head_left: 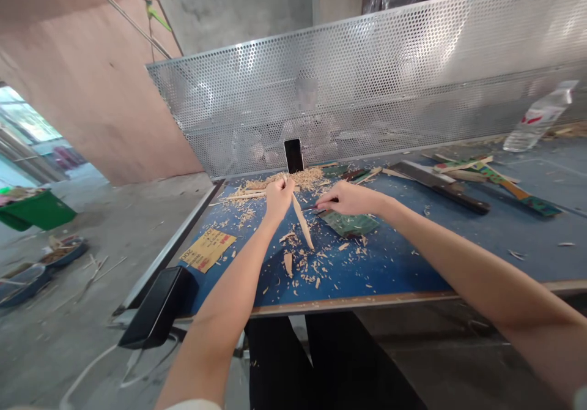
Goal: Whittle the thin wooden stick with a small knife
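Observation:
My left hand [279, 197] is closed around the upper end of a pale carved strip of wood [302, 223], whose pointed lower end slants down over the blue tabletop [389, 263]. Fingers of my right hand [352, 197] are wrapped round the dark handle of a small carving knife [310, 207]. The thin blade points left, close by the wood's edge; whether it touches I cannot tell. Wood shavings [312, 177] are heaped behind both hands and scattered beneath them. A green crumpled piece [351, 223] lies under my right hand.
A phone [294, 155] stands upright before a perforated metal screen [367, 79]. On the right lie a large knife [440, 185], painted wooden strips [518, 183] and a water bottle [541, 118]. Sandpaper [208, 250] and a black box [158, 306] sit at the left.

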Motion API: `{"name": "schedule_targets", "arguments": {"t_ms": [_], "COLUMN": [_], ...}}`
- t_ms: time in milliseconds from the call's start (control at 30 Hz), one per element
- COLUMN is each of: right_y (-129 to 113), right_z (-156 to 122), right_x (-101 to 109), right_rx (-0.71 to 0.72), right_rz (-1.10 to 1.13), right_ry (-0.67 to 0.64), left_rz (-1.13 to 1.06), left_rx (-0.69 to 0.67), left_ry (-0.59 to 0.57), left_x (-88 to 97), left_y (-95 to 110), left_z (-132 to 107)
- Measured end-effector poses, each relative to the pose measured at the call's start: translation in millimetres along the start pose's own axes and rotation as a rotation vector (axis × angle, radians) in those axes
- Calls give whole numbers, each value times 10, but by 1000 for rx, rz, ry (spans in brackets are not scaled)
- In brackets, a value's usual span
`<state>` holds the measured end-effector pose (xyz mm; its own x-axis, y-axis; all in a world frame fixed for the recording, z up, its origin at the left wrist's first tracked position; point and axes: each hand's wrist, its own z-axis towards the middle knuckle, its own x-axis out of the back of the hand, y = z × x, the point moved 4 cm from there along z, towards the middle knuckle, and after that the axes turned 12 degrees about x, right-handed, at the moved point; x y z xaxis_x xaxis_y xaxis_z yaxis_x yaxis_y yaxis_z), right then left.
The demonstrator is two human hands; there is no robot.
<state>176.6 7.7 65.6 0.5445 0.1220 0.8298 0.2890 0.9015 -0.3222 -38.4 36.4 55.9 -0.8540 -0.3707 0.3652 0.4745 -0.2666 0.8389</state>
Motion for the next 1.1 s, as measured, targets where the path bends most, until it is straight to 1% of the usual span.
{"name": "schedule_targets", "arguments": {"t_ms": [100, 233, 333, 567, 800, 1033, 1100], "right_y": [10, 78, 101, 66, 55, -28, -54], "right_z": [-40, -46, -35, -22, -16, 14, 22], "right_x": [-84, -222, -296, -353, -482, -435, -421], "right_rx": [-18, -17, 0, 15, -80, -56, -75], "right_rz": [27, -66, -117, -128, 24, 35, 24], "right_ry": [25, 156, 184, 181, 169, 100, 91], "left_rz": [-1, -18, -28, -46, -77, -50, -41], "left_rx": [14, 4, 6, 5, 17, 37, 35], "left_ry": [-14, -13, -17, -5, 6, -19, -13], "left_x": [8, 16, 6, 3, 23, 41, 41], "left_y": [-35, -72, -79, -73, -57, -19, -29], "left_z": [8, 21, 23, 11, -18, -11, -7]}}
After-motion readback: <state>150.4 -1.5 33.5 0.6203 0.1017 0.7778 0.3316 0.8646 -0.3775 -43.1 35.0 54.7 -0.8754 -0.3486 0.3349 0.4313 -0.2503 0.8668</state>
